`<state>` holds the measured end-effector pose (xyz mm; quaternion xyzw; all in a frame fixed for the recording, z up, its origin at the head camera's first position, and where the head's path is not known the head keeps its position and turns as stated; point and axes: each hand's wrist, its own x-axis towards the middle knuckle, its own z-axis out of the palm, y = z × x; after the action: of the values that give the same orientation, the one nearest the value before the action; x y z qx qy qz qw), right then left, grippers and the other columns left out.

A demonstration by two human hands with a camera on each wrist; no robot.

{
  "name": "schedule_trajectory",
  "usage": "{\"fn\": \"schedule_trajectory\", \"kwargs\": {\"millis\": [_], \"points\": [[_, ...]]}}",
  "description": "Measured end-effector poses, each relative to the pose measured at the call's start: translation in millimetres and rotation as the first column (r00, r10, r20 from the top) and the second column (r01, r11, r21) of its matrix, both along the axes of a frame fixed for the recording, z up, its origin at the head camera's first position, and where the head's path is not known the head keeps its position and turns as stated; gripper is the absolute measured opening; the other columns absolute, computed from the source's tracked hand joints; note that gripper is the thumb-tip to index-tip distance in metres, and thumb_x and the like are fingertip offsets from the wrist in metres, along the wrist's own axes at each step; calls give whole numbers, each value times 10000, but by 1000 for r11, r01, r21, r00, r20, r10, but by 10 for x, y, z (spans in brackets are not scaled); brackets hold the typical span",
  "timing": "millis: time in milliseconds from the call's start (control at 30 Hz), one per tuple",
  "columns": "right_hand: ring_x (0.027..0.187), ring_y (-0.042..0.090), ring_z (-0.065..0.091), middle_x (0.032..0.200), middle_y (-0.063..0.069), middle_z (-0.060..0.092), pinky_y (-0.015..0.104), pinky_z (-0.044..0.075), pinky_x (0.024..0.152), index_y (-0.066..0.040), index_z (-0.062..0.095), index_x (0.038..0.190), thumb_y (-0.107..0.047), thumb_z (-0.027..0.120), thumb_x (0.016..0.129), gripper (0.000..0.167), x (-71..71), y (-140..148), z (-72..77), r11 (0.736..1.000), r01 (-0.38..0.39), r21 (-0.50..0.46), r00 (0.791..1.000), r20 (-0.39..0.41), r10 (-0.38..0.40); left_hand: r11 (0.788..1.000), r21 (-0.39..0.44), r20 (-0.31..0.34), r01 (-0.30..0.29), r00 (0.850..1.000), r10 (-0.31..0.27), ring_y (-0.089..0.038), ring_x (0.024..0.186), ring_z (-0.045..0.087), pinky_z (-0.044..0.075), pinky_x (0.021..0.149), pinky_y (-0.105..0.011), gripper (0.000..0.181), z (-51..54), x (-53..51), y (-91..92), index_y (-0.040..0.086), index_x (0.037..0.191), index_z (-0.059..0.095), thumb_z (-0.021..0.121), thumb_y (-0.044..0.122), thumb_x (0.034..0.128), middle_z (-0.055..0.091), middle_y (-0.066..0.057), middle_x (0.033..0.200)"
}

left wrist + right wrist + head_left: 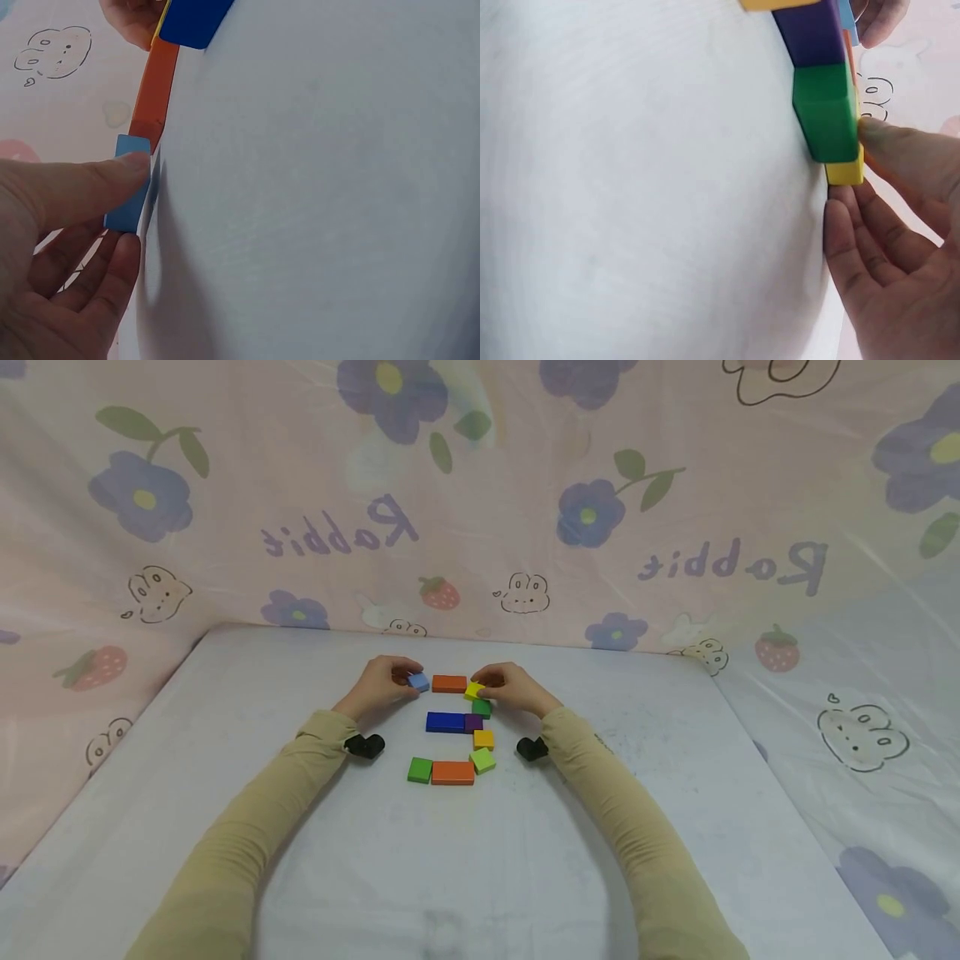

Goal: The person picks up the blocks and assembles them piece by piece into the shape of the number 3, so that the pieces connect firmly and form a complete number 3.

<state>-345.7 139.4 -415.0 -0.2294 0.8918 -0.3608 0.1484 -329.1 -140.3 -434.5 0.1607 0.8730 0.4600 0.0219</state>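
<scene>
My left hand [381, 685] pinches a light blue block [129, 191] between thumb and fingers, just left of an orange-red block [449, 683] in the far row. In the left wrist view the light blue block is close to that block's near end. At the row's other end my right hand [516, 687] holds a yellow block [474, 691] with thumb and fingertips. A dark green block [826, 112] stands close by it, partly covering it in the right wrist view. A purple block [473, 723] and a long dark blue block [446, 722] lie side by side nearer to me.
Below the purple block lie an orange-yellow block [483, 740] and a tilted lime block [483, 761]. The near row has another orange-red block [453, 773] beside a green block [419, 770]. Black wrist devices [365, 746] sit by both sleeves. A patterned curtain [480, 510] hangs behind the white table [360, 877].
</scene>
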Motion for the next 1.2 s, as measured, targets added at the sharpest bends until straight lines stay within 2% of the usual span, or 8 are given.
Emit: {"fn": "schedule_trajectory", "kwargs": {"millis": [233, 1200], "points": [[1022, 202, 558, 1135, 59, 626, 332, 444, 915, -83, 638, 1207, -146, 650, 922, 292, -5, 2, -8, 1000, 2, -6, 1000, 7, -2, 1000, 6, 7, 27, 1000, -27, -264, 1006, 576, 470, 891, -374, 431, -5, 3, 14, -5, 1188, 632, 757, -26, 776, 623, -143, 1160], [1014, 200, 559, 1126, 52, 627, 328, 446, 911, -84, 641, 1200, -148, 647, 925, 283, -26, 3, -29, 1000, 0, -6, 1000, -7, 0, 999, -3, -2, 34, 999, -34, -250, 988, 567, 460, 889, -368, 416, -29, 0, 47, 5, 1195, 628, 741, -26, 796, 619, -133, 1163]]}}
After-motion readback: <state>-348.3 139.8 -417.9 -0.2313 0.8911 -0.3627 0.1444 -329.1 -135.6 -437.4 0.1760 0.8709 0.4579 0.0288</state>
